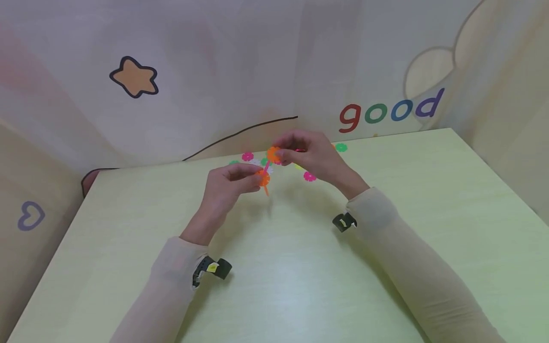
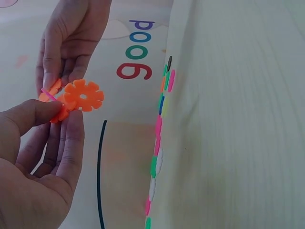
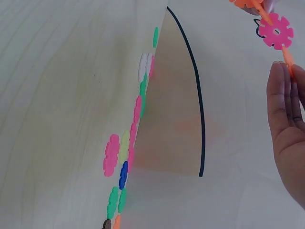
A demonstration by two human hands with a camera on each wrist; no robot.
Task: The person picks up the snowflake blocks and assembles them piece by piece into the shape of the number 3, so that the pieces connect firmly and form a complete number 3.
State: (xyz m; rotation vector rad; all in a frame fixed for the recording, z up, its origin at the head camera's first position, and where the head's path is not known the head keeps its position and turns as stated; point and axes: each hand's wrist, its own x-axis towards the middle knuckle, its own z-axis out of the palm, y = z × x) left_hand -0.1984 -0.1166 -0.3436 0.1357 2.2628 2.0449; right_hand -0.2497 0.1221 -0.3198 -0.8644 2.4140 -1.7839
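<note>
Both hands are raised over the far part of the table, joined by a small chain of notched plastic snowflake discs. My left hand [image 1: 220,190] pinches an orange disc [image 1: 264,179] between thumb and fingers; another orange disc [image 2: 93,100] sticks out beside its fingertips. Above and to the right, my right hand [image 1: 315,155] pinches an orange disc [image 1: 273,153]. Between the two hands a pink disc [image 3: 270,39] stands slotted into orange ones. Fingers partly cover the held discs and some of their joints.
Loose discs in several colours lie along the table's back edge, including a pink disc [image 1: 310,176], a green disc [image 1: 341,147] and a blue disc [image 3: 123,175]. Behind them hangs a printed curtain [image 1: 240,57]. The pale table [image 1: 279,286] stretches toward me.
</note>
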